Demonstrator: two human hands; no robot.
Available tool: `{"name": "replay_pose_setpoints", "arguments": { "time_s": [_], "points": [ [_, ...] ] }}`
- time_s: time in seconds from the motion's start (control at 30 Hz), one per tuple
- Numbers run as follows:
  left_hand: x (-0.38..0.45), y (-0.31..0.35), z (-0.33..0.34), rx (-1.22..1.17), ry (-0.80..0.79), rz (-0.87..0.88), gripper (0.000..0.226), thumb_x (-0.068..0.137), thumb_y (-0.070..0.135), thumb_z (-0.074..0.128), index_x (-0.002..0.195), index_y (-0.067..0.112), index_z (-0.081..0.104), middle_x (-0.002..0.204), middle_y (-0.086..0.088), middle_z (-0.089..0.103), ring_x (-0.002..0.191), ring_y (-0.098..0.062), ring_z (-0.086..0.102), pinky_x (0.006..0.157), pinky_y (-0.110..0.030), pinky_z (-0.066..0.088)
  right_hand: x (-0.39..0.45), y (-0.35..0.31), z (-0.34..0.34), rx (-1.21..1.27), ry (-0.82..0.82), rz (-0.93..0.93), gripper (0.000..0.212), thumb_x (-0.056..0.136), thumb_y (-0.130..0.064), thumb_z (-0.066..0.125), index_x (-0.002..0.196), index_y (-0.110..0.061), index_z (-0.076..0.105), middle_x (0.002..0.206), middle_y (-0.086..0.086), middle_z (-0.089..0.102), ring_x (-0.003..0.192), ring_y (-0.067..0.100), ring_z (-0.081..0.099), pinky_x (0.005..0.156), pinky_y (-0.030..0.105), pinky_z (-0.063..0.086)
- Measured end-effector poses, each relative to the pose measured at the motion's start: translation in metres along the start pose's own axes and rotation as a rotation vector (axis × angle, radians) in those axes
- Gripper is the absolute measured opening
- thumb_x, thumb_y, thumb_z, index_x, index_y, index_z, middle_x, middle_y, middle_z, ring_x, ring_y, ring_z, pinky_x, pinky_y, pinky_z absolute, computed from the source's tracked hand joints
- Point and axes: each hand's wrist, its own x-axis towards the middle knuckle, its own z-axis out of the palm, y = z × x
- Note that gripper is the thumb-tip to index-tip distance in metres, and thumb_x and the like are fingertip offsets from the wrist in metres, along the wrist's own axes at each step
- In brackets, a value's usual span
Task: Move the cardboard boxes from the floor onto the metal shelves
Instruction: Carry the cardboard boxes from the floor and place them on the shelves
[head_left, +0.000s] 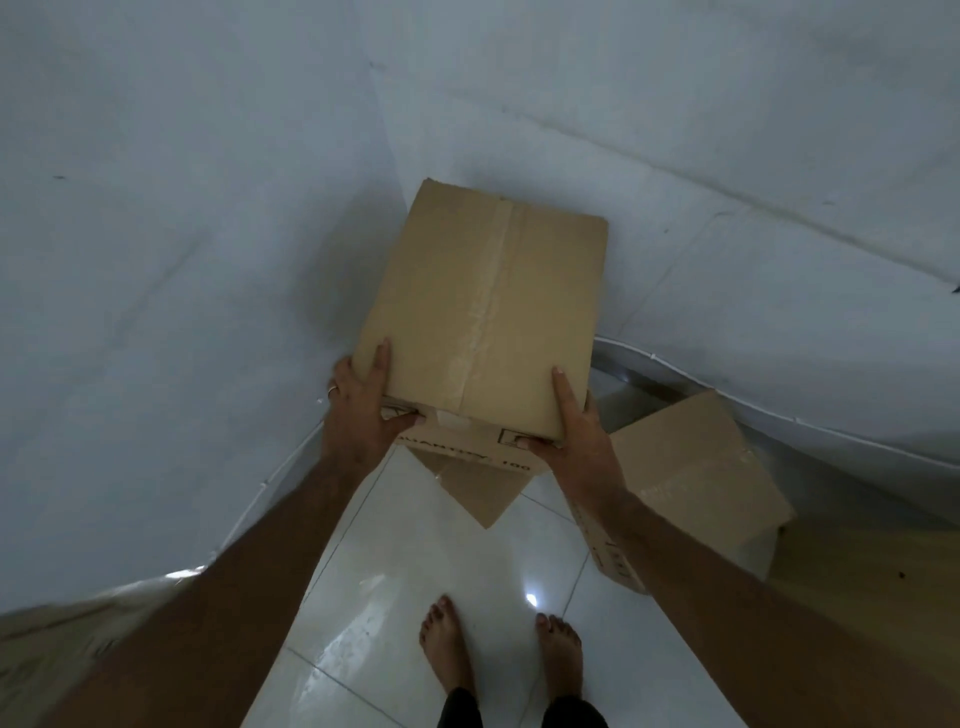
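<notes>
A plain brown cardboard box (483, 322) sits between the two hands, lifted clear of the tiled floor (415, 597) and tipped so that its long top face shows. That face is smooth and unmarked except for a strip of clear tape running down the middle seam, which catches a little light; its far corners look slightly crushed. The near end panel carries dark printed squares near each lower corner and a line of partly hidden lettering ending in "100". The left hand (363, 410) grasps the box's near left corner, with one finger laid straight up the top face, the others wrapped round the side and the thumb pressed on the end panel; a ring shows on one finger. The right hand (571, 426) grasps the near right corner in the same way, forefinger stretched along the top edge and thumb curled onto the end panel. Below the hands, part of a second cardboard box (478, 488) lies on the floor, mostly hidden by the held one. Just beyond the right wrist a third cardboard box (696, 483), also taped, rests on the floor near the wall (182, 234). Under the forearms, two bare feet (452, 649) stand on the glossy white tiles.
</notes>
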Motion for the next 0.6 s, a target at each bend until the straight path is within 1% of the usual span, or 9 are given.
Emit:
{"name": "replay_pose_setpoints", "arguments": {
  "time_s": [0.1,0.2,0.3,0.37,0.5,0.6],
  "points": [
    [-0.041,0.011,-0.018,-0.014,0.052,-0.056,0.118,0.078,0.05,0.084,0.164,0.032,0.005,0.152,-0.021,0.019,0.132,-0.048,0.036,0.101,-0.064,0.046,-0.015,-0.012,-0.022,-0.012,-0.062,-0.065,0.11,0.086,-0.034,0.083,0.162,-0.046,0.005,0.162,0.009,0.022,0.14,0.032,0.043,0.111,0.051,0.045],
    [-0.084,0.02,-0.035,-0.024,0.109,-0.123,0.119,0.077,0.053,0.083,0.164,0.033,0.004,0.151,-0.02,0.021,0.13,-0.046,0.037,0.098,-0.062,0.048,-0.031,-0.025,-0.041,-0.034,-0.134,-0.16,0.109,0.085,-0.039,0.083,0.164,-0.04,0.007,0.162,0.013,0.026,0.14,0.035,0.042,0.11,0.048,0.042],
    [-0.13,0.027,-0.049,-0.031,0.152,-0.206,0.119,0.076,0.056,0.082,0.164,0.034,0.004,0.15,-0.019,0.021,0.13,-0.045,0.038,0.097,-0.062,0.048,-0.05,-0.041,-0.057,-0.067,-0.197,-0.254,0.109,0.084,-0.045,0.082,0.164,-0.039,0.008,0.162,0.013,0.028,0.139,0.035,0.044,0.108,0.046,0.043],
    [-0.16,0.029,-0.057,-0.054,0.193,-0.258,0.118,0.077,0.054,0.083,0.164,0.034,0.005,0.15,-0.018,0.021,0.13,-0.044,0.037,0.098,-0.063,0.048,-0.062,-0.053,-0.063,-0.079,-0.241,-0.302,0.109,0.083,-0.048,0.082,0.163,-0.04,0.008,0.162,0.012,0.026,0.139,0.035,0.043,0.11,0.045,0.041],
    [-0.224,0.03,-0.07,-0.075,0.274,-0.362,0.117,0.077,0.052,0.083,0.164,0.033,0.007,0.151,-0.018,0.021,0.132,-0.044,0.035,0.1,-0.062,0.046,-0.088,-0.08,-0.067,-0.096,-0.351,-0.384,0.112,0.081,-0.044,0.084,0.164,-0.037,0.009,0.164,0.012,0.024,0.144,0.032,0.037,0.116,0.042,0.035],
    [-0.27,0.03,-0.078,-0.097,0.327,-0.435,0.117,0.077,0.052,0.084,0.164,0.029,0.009,0.15,-0.021,0.022,0.133,-0.044,0.035,0.105,-0.06,0.044,-0.109,-0.098,-0.066,-0.139,-0.416,-0.443,0.113,0.081,-0.043,0.085,0.164,-0.036,0.009,0.163,0.013,0.026,0.143,0.032,0.038,0.115,0.041,0.036]
  ]
}}
